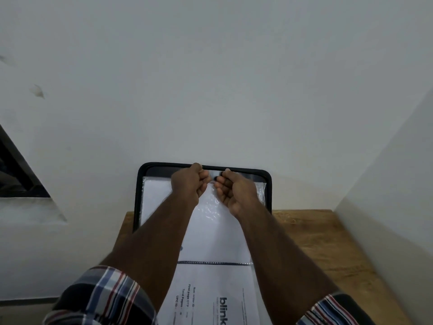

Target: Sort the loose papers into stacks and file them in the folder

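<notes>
A black folder lies open on the wooden table, its far half propped up against the white wall. Clear plastic sleeves with white paper fill that half. A printed sheet with black lettering lies on the near half, below the binding line. My left hand and my right hand are both up at the folder's top edge, fingers curled, pinching the top of a clear sleeve. The sleeve's opening is hidden behind my fingers.
The table stands in a corner, with white wall straight ahead and another wall on the right. A dark framed opening is at the left. Bare wood shows to the right of the folder.
</notes>
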